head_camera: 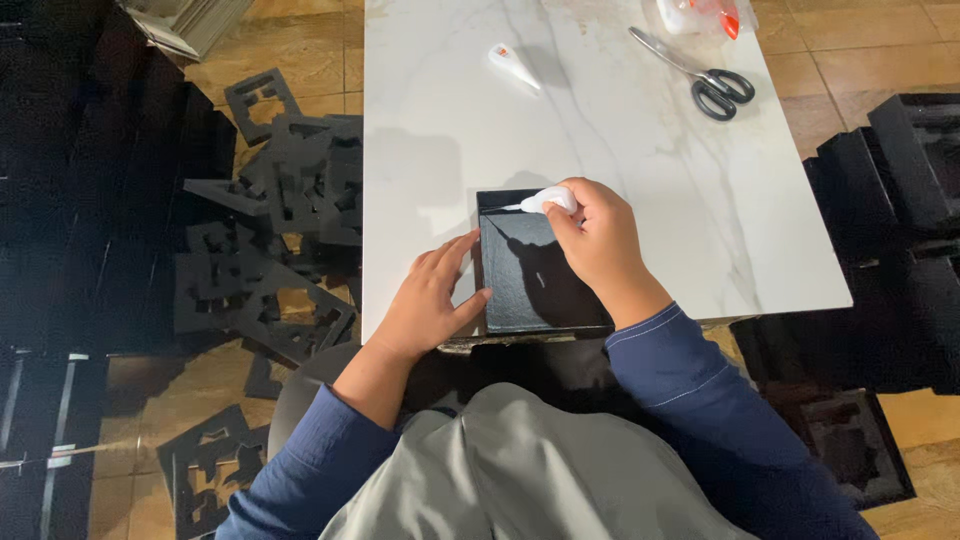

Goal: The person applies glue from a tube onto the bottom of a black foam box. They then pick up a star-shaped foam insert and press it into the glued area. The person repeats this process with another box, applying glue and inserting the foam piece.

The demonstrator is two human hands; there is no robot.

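Observation:
A flat black rectangular box tray (520,290) lies at the near edge of a white marble table (620,150). My right hand (595,245) is over the tray and grips a small white glue bottle (548,201), its thin nozzle pointing left at the tray's top left corner. My left hand (430,300) rests flat on the table with fingers spread, its thumb and fingertips touching the tray's left edge. Both sleeves are dark blue.
A second white glue bottle (514,65) lies at the table's far middle. Black-handled scissors (700,75) and a clear bag with red and white items (700,14) sit far right. Several black foam cutouts (285,200) litter the floor at left; black foam trays (900,200) stack at right.

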